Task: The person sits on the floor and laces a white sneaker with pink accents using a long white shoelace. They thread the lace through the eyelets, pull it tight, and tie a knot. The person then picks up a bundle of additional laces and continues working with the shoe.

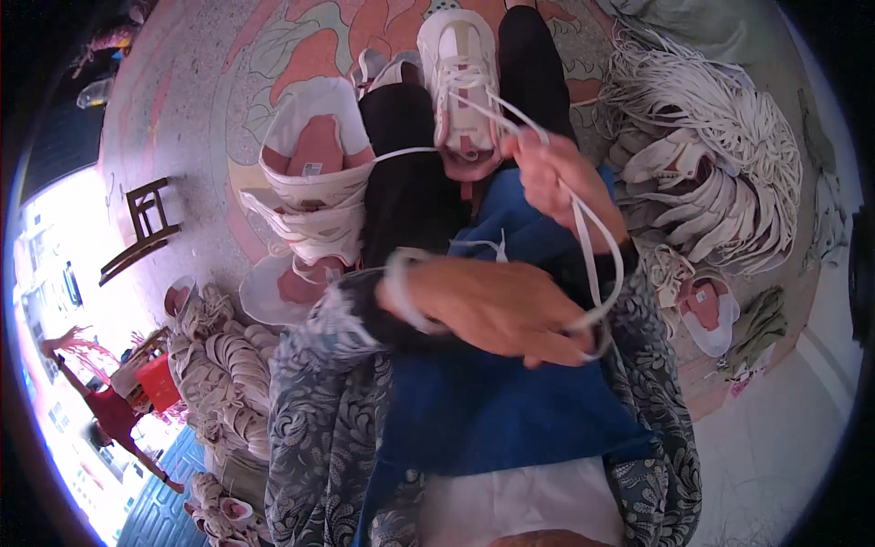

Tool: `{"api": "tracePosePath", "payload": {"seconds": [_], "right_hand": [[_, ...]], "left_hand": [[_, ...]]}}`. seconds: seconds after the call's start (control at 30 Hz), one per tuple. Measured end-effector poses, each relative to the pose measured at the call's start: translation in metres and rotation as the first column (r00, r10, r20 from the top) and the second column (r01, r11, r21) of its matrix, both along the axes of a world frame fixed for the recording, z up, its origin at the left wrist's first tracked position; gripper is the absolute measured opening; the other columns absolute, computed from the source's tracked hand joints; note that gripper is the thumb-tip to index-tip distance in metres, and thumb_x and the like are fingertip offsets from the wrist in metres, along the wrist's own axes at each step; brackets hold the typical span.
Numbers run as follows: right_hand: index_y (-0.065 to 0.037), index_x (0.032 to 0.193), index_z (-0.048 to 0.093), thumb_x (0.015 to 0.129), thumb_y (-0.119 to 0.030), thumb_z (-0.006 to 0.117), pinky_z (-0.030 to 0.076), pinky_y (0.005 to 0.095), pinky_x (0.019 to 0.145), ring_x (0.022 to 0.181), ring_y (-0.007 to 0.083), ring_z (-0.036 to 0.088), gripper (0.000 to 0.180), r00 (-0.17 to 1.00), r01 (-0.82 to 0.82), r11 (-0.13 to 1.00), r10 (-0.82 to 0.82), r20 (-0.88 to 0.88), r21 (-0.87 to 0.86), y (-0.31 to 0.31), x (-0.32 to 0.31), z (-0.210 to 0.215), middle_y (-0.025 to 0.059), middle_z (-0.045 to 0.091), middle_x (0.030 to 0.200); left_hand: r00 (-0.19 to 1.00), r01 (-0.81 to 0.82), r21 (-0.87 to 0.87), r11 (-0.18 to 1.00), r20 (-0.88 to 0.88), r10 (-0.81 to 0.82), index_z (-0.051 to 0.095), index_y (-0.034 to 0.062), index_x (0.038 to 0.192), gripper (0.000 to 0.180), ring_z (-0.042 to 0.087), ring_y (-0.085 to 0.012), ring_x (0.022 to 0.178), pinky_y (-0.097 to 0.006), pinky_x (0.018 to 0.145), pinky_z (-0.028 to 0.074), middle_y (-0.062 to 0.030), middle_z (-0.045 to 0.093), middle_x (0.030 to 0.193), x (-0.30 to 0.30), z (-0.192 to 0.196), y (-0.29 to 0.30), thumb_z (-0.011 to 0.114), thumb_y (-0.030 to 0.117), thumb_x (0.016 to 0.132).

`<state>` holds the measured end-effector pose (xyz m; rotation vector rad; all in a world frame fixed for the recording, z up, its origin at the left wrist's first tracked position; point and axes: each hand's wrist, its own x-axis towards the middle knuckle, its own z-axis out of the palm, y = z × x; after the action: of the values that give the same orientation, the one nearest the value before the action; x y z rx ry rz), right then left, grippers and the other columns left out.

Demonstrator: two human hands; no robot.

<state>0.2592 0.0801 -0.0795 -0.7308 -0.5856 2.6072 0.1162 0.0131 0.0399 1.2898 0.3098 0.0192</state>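
A white-and-beige sneaker (462, 55) with pink lining rests between my knees, its toe pointing away from me. White shoelace (510, 109) strands run from its eyelets to my right hand (561, 187), whose fingers are closed on them at the right of the shoe's opening. From there the lace hangs in a long loop down to my left hand (497, 314). That hand crosses over the blue apron (510, 419), its fingers pinched on the lace's lower part, somewhat blurred. A pale band (406, 292) circles my left wrist.
Sneaker uppers (314, 196) with pink insoles are stacked beside my left leg. A big heap of laced uppers (706, 191) lies to the right, with another pile (228, 374) at lower left. A small wooden stool (146, 223) stands far left, near a person in red (114, 410).
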Motion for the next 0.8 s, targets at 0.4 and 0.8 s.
{"api": "tracePosePath", "payload": {"seconds": [0.4, 0.8], "right_hand": [[-0.001, 0.096, 0.064, 0.097, -0.025, 0.049, 0.032, 0.0202, 0.047, 0.051, 0.0033, 0.041, 0.028, 0.941, -0.282, 0.847, 0.153, 0.302, 0.451, -0.001, -0.016, 0.02, -0.005, 0.045, 0.058], [0.002, 0.095, 0.06, 0.1, -0.022, 0.044, 0.038, 0.026, 0.049, 0.052, 0.0099, 0.048, 0.029, 0.874, -0.481, 0.508, 0.219, 0.433, 0.714, -0.01, -0.027, 0.029, 0.0025, 0.049, 0.057]], "left_hand": [[0.071, -0.626, 0.777, 0.066, -0.028, 0.997, 0.058, -0.0005, 0.095, 0.02, 0.061, -0.0181, 0.069, -0.033, 0.065, 0.049, -0.0111, 0.06, 0.074, -0.092, -0.164, 0.07, 0.06, 0.018, 0.089], [0.111, -0.701, 0.677, 0.223, -0.206, 0.972, 0.055, -0.0024, 0.094, 0.022, 0.065, -0.0209, 0.052, -0.032, 0.05, 0.055, -0.0133, 0.065, 0.068, -0.104, -0.156, 0.075, 0.052, 0.019, 0.092]]}}
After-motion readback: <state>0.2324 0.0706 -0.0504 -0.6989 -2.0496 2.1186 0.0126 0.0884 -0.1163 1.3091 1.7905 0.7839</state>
